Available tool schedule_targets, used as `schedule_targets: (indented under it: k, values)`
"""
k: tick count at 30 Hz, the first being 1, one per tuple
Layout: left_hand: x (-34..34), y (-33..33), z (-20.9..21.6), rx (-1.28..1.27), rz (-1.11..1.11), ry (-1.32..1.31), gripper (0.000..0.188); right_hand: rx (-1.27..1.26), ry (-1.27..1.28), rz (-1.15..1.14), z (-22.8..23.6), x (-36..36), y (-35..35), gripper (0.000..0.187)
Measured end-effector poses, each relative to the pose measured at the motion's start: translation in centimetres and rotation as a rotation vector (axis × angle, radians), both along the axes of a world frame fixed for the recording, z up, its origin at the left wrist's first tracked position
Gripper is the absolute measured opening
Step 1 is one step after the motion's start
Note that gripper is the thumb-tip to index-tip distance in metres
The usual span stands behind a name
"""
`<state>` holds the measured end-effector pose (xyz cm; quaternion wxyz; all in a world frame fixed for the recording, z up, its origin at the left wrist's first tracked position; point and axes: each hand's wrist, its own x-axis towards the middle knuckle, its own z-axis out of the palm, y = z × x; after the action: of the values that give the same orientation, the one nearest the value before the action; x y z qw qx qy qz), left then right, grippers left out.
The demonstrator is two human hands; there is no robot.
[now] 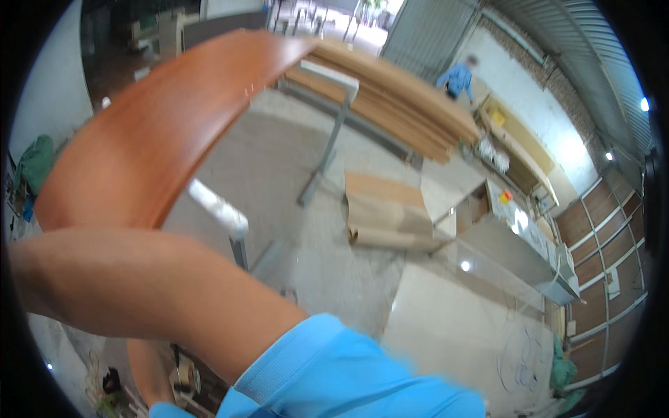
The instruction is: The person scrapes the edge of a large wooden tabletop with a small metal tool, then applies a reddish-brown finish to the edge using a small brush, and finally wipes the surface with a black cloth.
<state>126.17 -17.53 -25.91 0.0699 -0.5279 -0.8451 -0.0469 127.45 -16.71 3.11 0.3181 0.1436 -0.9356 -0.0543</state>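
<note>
"In the head view, where's the glossy reddish-brown panel (160, 118)?"
"At upper left, slanting above a pale-topped stand (219, 209). Its near end meets the outline of a bare arm (153, 279); touching or just overlapping, I can't tell."
"And the fingers?"
"Can't tell: both hands are out of sight."
"What's around?"
"Stacked brown boards (397, 97) beyond the panel, a partly curled brown sheet (387, 209) on the floor (446, 313)."
</note>
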Motion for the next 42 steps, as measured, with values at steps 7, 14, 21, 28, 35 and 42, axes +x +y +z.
schedule_targets:
  k: [7, 14, 21, 28, 35, 42]
  values:
    - [0.6, -2.5, 2.4, -0.039, 0.013, -0.042, 0.050, 0.064, -0.156, -0.009, 2.0, -0.4, -1.0, 0.015]
    - [-0.9, -3.9, 0.8, 0.128, 0.008, -0.100, 0.054, -0.820, -0.052, 0.042, -10.0, 11.6, 10.2, 0.013]
    - [-0.7, -11.6, 0.0, 0.107, 0.215, -0.061, 0.060, -2.245, 0.837, -0.666, -38.9, 46.0, 20.6, 0.008]
    - [1.9, -6.8, 0.7, 0.248, 0.483, -0.118, 0.048, -2.384, 1.510, -1.430, -52.2, 65.0, 17.8, 0.023]
    - [19.1, 14.0, 3.9, 0.683, 0.226, -0.415, 0.028, -2.286, 0.904, -1.459, -57.7, 65.6, 31.0, 0.012]
    - [30.8, 34.7, 0.7, 0.590, 0.050, -0.697, 0.024, -2.232, 0.782, -1.404, -54.3, 68.6, 48.6, 0.014]
